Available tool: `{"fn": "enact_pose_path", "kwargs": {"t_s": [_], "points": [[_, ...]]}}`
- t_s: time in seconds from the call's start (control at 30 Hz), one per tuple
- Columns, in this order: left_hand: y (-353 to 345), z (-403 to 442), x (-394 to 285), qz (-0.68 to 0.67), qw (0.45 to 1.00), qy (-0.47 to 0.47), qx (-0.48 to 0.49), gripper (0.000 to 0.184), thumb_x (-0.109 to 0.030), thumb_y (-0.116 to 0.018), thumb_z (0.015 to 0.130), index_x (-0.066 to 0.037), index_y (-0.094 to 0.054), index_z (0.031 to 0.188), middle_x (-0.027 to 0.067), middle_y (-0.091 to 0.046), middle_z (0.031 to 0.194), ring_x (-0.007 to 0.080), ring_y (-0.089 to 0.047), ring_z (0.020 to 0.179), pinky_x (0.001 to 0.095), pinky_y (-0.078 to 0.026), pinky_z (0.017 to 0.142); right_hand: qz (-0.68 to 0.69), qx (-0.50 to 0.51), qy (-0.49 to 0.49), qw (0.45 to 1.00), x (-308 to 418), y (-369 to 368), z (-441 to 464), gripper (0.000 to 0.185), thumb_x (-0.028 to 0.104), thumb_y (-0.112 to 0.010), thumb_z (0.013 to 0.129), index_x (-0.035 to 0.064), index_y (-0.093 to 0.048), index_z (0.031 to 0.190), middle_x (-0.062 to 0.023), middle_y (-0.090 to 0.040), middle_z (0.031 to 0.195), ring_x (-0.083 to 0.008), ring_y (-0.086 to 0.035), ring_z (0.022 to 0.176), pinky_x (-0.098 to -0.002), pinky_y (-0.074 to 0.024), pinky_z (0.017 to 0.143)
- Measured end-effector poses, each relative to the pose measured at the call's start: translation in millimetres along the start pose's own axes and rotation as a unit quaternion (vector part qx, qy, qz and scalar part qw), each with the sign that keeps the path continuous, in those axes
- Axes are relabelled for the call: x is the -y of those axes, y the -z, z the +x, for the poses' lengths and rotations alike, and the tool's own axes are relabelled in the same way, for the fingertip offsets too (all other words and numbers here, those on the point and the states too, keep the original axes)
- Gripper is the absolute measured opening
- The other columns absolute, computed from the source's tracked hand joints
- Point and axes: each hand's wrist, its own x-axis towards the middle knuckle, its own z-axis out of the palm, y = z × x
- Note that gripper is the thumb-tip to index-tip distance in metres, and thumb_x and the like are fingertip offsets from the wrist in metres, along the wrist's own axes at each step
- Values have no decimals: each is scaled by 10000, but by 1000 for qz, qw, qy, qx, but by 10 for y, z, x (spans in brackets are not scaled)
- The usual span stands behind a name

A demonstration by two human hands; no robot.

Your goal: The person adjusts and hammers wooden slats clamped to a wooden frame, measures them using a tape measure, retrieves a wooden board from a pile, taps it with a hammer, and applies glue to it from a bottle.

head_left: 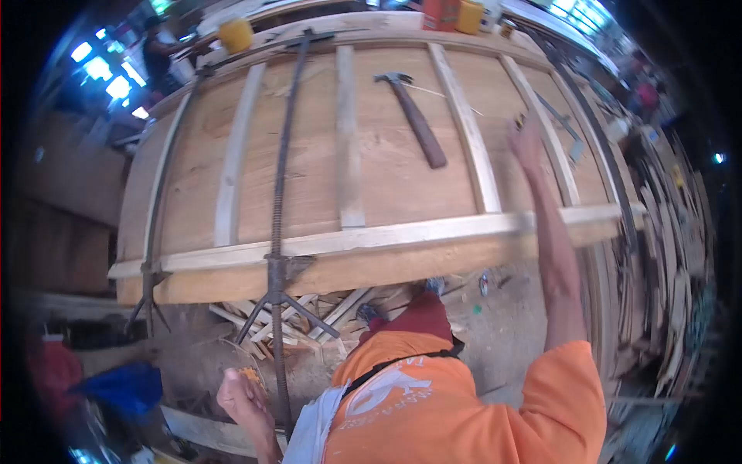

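A wooden frame panel [301, 174] with pale slats across it lies before me. My right hand [526, 143] is over its right part, beside a slat, with fingers closed on a small yellow-and-black object [520, 121] too small to name. A claw hammer [417, 124] with a brown handle rests on the panel, left of that hand. Just to the right lies a thin metal tool [563, 121]. My left hand [243, 400] hangs low, off the panel's near edge, its fingers curled; whatever may be inside is hidden. Near it runs the threaded rod of a bar clamp [277, 209].
More bar clamps [148, 282] span the panel at left and right. Yellow [236, 35] and red containers [440, 14] stand along the far side. Scrap wood strips [328, 313] lie under the near edge, and stacked boards [672, 255] at right. Other people are in the background.
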Motion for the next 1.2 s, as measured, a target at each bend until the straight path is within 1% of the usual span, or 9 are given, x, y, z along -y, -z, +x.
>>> {"fn": "enact_pose_path", "kwargs": {"t_s": [0.17,0.27,0.4,0.43,0.5,0.63,0.83,1.1,1.2], "points": [[-445,-169,-259,73,996,-44,24,399,-53,-718,957,-108,-413,705,-85,-394,651,21,-331,597,243,-260,538,-182,-3,83,980,-1080,-820,352,644,310,-714,966,34,-520,1514,-340,-632,1310,-478,-587,1264,-553,-450,1108],[-675,-274,-191,78,994,-70,26,393,-2,-731,932,-96,-420,710,-80,-392,657,29,-335,611,243,-266,555,-120,92,68,986,-1084,-706,422,589,273,-676,1005,64,-528,1535,-344,-597,1370,-475,-540,1330,-578,-421,1121],[-1035,-427,-123,79,993,-77,44,314,-13,-722,943,-76,-463,778,-46,-455,735,32,-382,665,236,-285,569,95,30,61,993,-686,-411,520,563,203,-657,1015,91,-529,1552,-290,-638,1316,-404,-605,1240,-491,-476,1052],[-1188,-449,-141,66,994,-78,46,270,-17,-718,948,-71,-485,822,-35,-483,780,32,-399,686,232,-309,576,224,-7,104,969,-243,-85,375,593,189,-664,1006,84,-508,1569,-257,-652,1309,-363,-624,1216,-451,-495,1025],[-1742,-441,-470,-15,997,-49,65,151,-41,-720,956,-38,-581,1014,15,-590,920,46,-507,750,224,-420,639,376,183,-57,907,815,899,-12,650,182,-675,991,50,-467,1592,-200,-641,1388,-281,-617,1270,-384,-492,1074],[-2954,-58,-888,66,984,-104,125,358,-56,-701,993,-1,-614,1336,82,-667,1190,105,-645,947,241,-523,783,648,342,32,680,1413,1198,-601,790,173,-688,961,57,-338,1660,-175,-575,1500,-238,-583,1329,-375,-442,1166],[-3901,219,-1234,92,956,-235,151,390,-33,-684,988,-24,-653,1377,87,-652,1263,87,-602,935,238,-487,833,723,392,80,563,1505,1208,-639,904,171,-703,911,55,-255,1688,-171,-454,1612,-241,-560,1357,-380,-431,1173],[-4279,261,-1083,147,964,-164,147,236,-108,-728,994,-6,-733,1207,23,-670,1003,58,-547,824,229,-440,725,695,428,99,569,1195,1263,-531,896,175,-734,909,63,-292,1680,-175,-540,1521,-245,-581,1309,-366,-439,1142],[-4244,259,-977,144,970,-92,175,180,-159,-738,1010,11,-726,1067,-37,-630,819,47,-520,735,231,-433,669,585,417,225,658,1081,1332,-520,841,180,-756,912,63,-371,1651,-141,-623,1363,-247,-603,1219,-378,-464,1081]]}}
